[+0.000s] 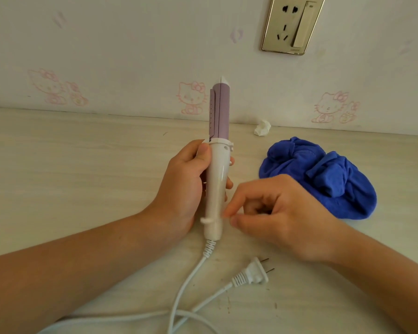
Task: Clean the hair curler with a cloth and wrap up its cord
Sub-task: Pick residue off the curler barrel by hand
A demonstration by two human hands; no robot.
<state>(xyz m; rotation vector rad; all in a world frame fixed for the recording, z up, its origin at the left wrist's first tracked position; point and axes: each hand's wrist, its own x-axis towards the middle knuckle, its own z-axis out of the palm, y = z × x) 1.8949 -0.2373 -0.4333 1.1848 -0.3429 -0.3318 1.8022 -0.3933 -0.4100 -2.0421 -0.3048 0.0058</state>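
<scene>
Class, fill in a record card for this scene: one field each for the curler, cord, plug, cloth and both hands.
curler: held roughly upright, purple barrel on top
left hand: grips curler's white handle
right hand: fingers curled, tips beside curler's base, nothing seen in it
cord: loose on table, not wrapped
plug: unplugged, lying on table
cloth: blue, crumpled on table, right of curler, untouched
</scene>
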